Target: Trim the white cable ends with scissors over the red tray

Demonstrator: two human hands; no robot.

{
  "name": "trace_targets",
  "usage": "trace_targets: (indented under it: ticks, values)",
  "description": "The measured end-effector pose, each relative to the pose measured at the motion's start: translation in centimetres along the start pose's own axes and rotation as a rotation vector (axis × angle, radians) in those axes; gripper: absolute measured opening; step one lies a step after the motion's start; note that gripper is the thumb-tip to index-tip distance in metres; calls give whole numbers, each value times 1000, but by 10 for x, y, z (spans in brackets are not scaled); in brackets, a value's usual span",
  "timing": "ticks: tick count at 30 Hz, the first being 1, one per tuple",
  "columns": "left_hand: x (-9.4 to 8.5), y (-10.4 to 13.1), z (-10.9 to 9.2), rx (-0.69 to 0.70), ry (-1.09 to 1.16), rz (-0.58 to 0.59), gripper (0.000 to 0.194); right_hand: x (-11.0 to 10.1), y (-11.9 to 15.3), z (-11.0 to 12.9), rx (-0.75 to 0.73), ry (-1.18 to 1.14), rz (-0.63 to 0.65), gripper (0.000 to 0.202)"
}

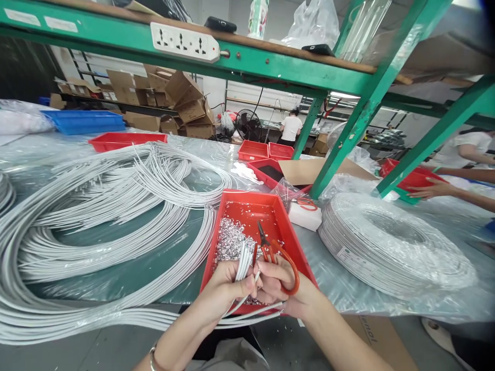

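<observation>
Your left hand (pixel 224 288) pinches white wire bundle (pixel 244 263), ends fanned up over near edge of red tray (pixel 297 242) so offcuts drop in. Your right hand (pixel 280 286) grips orange scissors (pixel 276 257), blades closed, just beside wire ends.

Wire bundle (pixel 244 262) ends — hidden inside the hands (pixel 247 288)
</observation>
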State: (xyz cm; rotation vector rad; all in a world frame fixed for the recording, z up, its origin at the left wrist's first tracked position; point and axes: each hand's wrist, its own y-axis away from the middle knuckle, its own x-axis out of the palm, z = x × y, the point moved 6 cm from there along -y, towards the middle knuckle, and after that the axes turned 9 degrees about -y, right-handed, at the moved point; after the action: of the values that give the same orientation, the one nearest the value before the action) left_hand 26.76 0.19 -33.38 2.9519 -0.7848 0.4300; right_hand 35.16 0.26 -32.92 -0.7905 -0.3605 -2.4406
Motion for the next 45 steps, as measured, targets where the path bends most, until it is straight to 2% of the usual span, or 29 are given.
trace_targets:
  ticks: [4,11,14,19,21,29,37,45]
  values:
    - [4,1,-3,2,-9,61,36,0,-2,-1,31,5,7,55]
    - [-1,-1,6,-50,-1,-4,31,-7,6,15,-93,110,-123,26]
    - [2,0,2,-1,-55,36,35,-10,4,8,-42,100,-99,26]
    - [7,2,-4,57,-128,96,37,-9,0,-5,112,58,-19,42]
    - [5,2,-4,53,-112,80,36,-7,1,-1,99,69,-37,44]
    - [-2,2,4,-6,-124,4,35,-10,14,20,-65,226,-227,23]
    - [-6,2,7,-47,-62,-92,30,-2,18,27,-122,331,-280,19]
    - [-6,1,8,-45,-107,-102,30,-3,17,30,-140,471,-286,24]
